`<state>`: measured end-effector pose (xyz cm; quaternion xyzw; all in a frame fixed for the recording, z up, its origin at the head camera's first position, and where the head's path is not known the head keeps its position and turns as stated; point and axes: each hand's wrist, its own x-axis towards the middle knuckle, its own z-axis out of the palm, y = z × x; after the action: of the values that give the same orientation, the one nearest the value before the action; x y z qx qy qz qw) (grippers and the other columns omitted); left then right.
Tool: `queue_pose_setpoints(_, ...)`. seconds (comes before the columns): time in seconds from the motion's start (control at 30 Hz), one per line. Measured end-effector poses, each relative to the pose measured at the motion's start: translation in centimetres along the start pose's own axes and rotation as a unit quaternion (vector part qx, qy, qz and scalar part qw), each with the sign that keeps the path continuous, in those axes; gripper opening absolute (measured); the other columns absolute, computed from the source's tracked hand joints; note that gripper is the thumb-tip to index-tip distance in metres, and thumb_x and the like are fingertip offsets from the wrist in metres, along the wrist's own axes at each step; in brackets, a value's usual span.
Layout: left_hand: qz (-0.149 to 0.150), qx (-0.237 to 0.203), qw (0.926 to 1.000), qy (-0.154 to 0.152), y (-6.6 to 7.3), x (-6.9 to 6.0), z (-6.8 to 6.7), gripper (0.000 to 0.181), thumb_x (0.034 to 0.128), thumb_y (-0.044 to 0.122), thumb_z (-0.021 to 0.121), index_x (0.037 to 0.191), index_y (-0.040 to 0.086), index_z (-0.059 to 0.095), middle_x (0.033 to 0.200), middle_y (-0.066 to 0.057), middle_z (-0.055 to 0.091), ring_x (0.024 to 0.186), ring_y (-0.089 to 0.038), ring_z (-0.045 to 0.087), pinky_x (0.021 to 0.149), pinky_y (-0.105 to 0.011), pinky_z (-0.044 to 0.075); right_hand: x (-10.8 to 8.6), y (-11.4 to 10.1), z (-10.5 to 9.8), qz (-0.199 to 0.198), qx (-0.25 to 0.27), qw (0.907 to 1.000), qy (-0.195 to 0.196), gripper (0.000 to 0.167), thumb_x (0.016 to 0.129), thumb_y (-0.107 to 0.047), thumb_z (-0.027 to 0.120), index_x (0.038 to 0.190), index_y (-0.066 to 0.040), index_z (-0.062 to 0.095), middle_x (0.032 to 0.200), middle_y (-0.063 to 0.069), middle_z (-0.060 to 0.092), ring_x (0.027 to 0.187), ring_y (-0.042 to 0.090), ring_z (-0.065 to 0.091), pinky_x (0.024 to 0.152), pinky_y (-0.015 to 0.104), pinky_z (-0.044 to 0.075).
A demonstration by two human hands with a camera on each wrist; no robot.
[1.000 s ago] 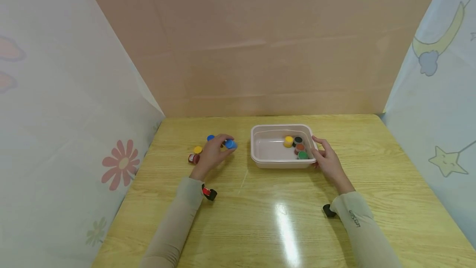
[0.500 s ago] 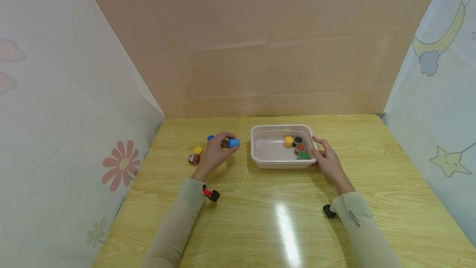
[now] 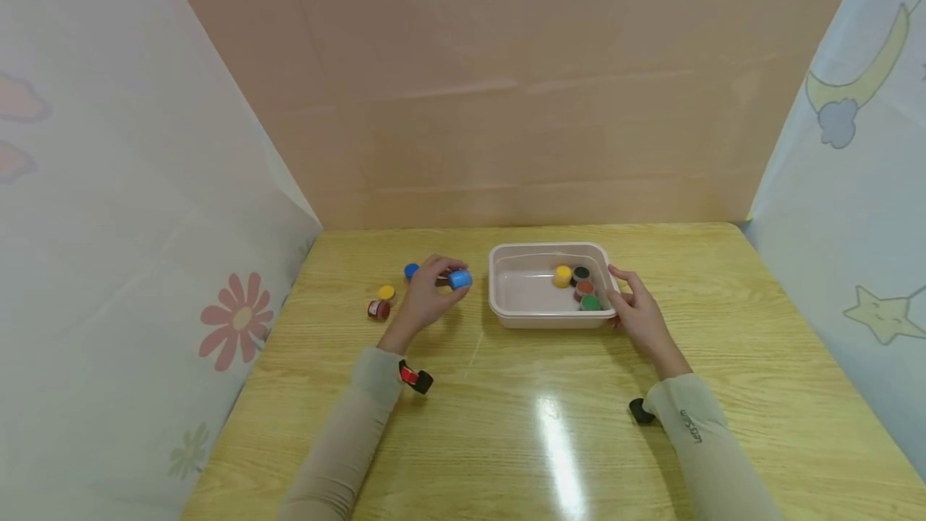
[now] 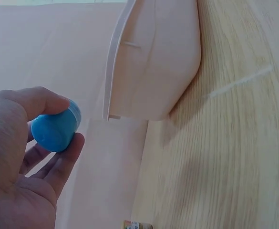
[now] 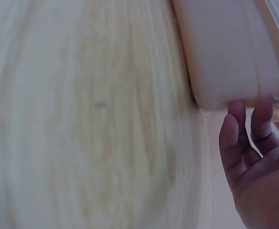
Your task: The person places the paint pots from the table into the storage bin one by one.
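Observation:
My left hand (image 3: 425, 296) pinches a small blue paint pot (image 3: 460, 279) between thumb and fingers, above the table and left of the pale pink plastic box (image 3: 524, 314). In the left wrist view the blue pot lies tilted in the fingertips, apart from the box wall. The right hand (image 3: 642, 318) grips the box's right end by its rim, with curled fingers against the outer wall in the right wrist view. Inside the box, toward its right end, sit a yellow pot (image 3: 562, 276), a black pot (image 3: 580, 276), a reddish-brown pot (image 3: 583, 289) and a green pot (image 3: 589, 303).
Left of the left hand, another blue pot (image 3: 411, 271), a yellow-lidded pot (image 3: 387, 293) and a dark red pot (image 3: 379, 309) on its side lie on the wooden table (image 3: 492, 408). A brown backdrop (image 3: 506, 103) stands behind, with patterned sheets at both sides.
My left hand has shifted slightly right, carrying the blue paint pot nearer the box and turning it between the fingers. The right hand and the box stay in place.

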<state>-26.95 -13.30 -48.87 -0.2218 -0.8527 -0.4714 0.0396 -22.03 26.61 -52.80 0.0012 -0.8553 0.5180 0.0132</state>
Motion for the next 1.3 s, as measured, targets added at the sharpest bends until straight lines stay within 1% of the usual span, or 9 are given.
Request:
queue_pose_setpoints(0.17, 0.015, -0.007, 0.9998, 0.005, 0.5, 0.4, 0.5, 0.038, 0.0922, 0.013, 0.079, 0.126, 0.003, 0.065, 0.122, -0.013, 0.062, 0.111, -0.031, 0.065, 0.096, -0.048, 0.059, 0.0, 0.0, 0.0, -0.004, 0.004, 1.0, -0.002, 0.057, 0.112, -0.035, 0.045, 0.163, -0.013, 0.031, 0.115, 0.035, 0.068, 0.066, 0.016, 0.062, 0.062, 0.032, 0.058)
queue_pose_setpoints(0.33, 0.018, -0.016, 0.9997, -0.001, 0.9, 0.7, 1.1, 0.037, 0.0917, 0.011, 0.079, 0.125, 0.004, 0.063, 0.122, -0.012, 0.063, 0.112, -0.029, 0.065, 0.098, -0.044, 0.059, 0.2, 0.2, -0.1, 0.001, 0.002, 1.0, -0.006, 0.057, 0.112, -0.033, 0.044, 0.164, -0.014, 0.028, 0.115, 0.037, 0.068, 0.067, 0.016, 0.062, 0.062, 0.033, 0.058)
queue_pose_setpoints(0.5, 0.028, -0.018, 0.9994, -0.001, 1.3, 1.1, 1.9, 0.037, 0.0911, 0.011, 0.079, 0.124, 0.004, 0.063, 0.121, -0.013, 0.064, 0.112, -0.031, 0.066, 0.098, -0.051, 0.058, 0.4, 0.3, -0.3, 0.002, 0.006, 0.9999, -0.008, 0.057, 0.112, -0.03, 0.044, 0.164, -0.012, 0.027, 0.115, 0.038, 0.067, 0.068, 0.018, 0.064, 0.062, 0.035, 0.058)
queue_pose_setpoints(0.73, 0.034, 0.002, 0.9994, -0.003, 2.0, 1.7, 2.9, 0.039, 0.0914, 0.019, 0.081, 0.125, 0.006, 0.065, 0.122, -0.007, 0.066, 0.11, -0.024, 0.068, 0.098, -0.041, 0.059, 0.2, 0.1, -0.1, -0.001, -0.002, 1.0, -0.002, 0.057, 0.112, -0.034, 0.044, 0.163, -0.014, 0.029, 0.121, 0.038, 0.066, 0.067, 0.016, 0.064, 0.061, 0.032, 0.057)
queue_pose_setpoints(0.83, 0.043, 0.001, 0.9991, -0.006, 2.1, 2.0, 3.5, 0.038, 0.0916, 0.019, 0.08, 0.124, 0.008, 0.065, 0.121, -0.006, 0.067, 0.105, -0.023, 0.067, 0.096, -0.047, 0.059, 0.0, 0.0, 0.0, 0.003, -0.002, 1.0, -0.001, 0.058, 0.112, -0.036, 0.045, 0.163, -0.016, 0.03, 0.118, 0.037, 0.067, 0.068, 0.016, 0.063, 0.062, 0.031, 0.057)
queue_pose_setpoints(0.93, 0.06, -0.002, 0.9981, -0.011, 2.3, 2.4, 4.1, 0.038, 0.0922, 0.017, 0.08, 0.125, 0.005, 0.065, 0.12, -0.009, 0.067, 0.103, -0.024, 0.066, 0.093, -0.051, 0.059, -0.1, 0.0, 0.0, 0.009, -0.001, 1.0, -0.001, 0.058, 0.111, -0.038, 0.045, 0.163, -0.017, 0.03, 0.115, 0.035, 0.068, 0.068, 0.018, 0.062, 0.063, 0.031, 0.057)
queue_pose_setpoints(1.03, 0.069, 0.005, 0.9975, -0.016, 2.7, 2.9, 4.6, 0.04, 0.0931, 0.018, 0.079, 0.127, 0.003, 0.064, 0.121, -0.009, 0.068, 0.105, -0.023, 0.066, 0.092, -0.044, 0.06, 0.0, 0.0, 0.0, 0.012, -0.003, 0.9999, -0.002, 0.058, 0.111, -0.039, 0.044, 0.164, -0.018, 0.029, 0.116, 0.035, 0.068, 0.069, 0.017, 0.062, 0.063, 0.031, 0.057)
queue_pose_setpoints(1.13, 0.066, 0.018, 0.9974, -0.022, 3.1, 3.4, 5.3, 0.041, 0.0939, 0.02, 0.079, 0.129, 0.005, 0.065, 0.122, -0.006, 0.07, 0.107, -0.02, 0.066, 0.09, -0.033, 0.058, 0.1, 0.0, -0.1, 0.012, -0.002, 0.9999, -0.002, 0.059, 0.111, -0.04, 0.044, 0.164, -0.017, 0.029, 0.118, 0.035, 0.067, 0.069, 0.016, 0.062, 0.063, 0.031, 0.057)
queue_pose_setpoints(1.3, 0.057, 0.033, 0.9971, -0.039, 3.8, 4.3, 6.6, 0.041, 0.0947, 0.023, 0.078, 0.13, 0.006, 0.065, 0.122, -0.005, 0.07, 0.108, -0.018, 0.064, 0.09, -0.033, 0.055, 0.1, -0.3, -0.2, 0.011, 0.005, 0.9999, -0.008, 0.058, 0.112, -0.035, 0.044, 0.164, -0.014, 0.028, 0.122, 0.038, 0.065, 0.068, 0.016, 0.063, 0.063, 0.032, 0.057)
